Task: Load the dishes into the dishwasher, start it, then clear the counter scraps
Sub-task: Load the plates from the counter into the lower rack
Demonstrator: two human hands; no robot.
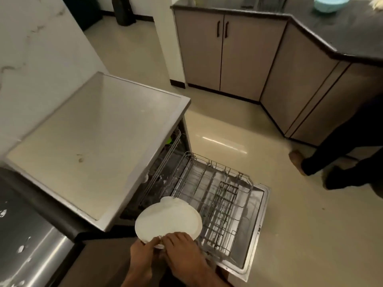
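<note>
Holding the white plate (168, 220) over the near-left corner of the pulled-out lower rack (217, 195), lower centre of frame, not yet seated in the tines. My left hand (143, 251) and right hand (182, 251) both pinch its near rim, side by side and touching.

Risks, my read:
- The grip is all on one edge, so the far side could dip, knock the rack wires or slip free.
- The open dishwasher door (255, 235) lies low and is easy to trip on.
- Another person's legs (342, 152) at right of frame could step into the path.

Count:
- One plate for sure; a second rim may peek at its far edge, cannot tell.
- One rack out.
- One teal bowl (329, 4) on the dark counter (352, 34), upper right.
</note>
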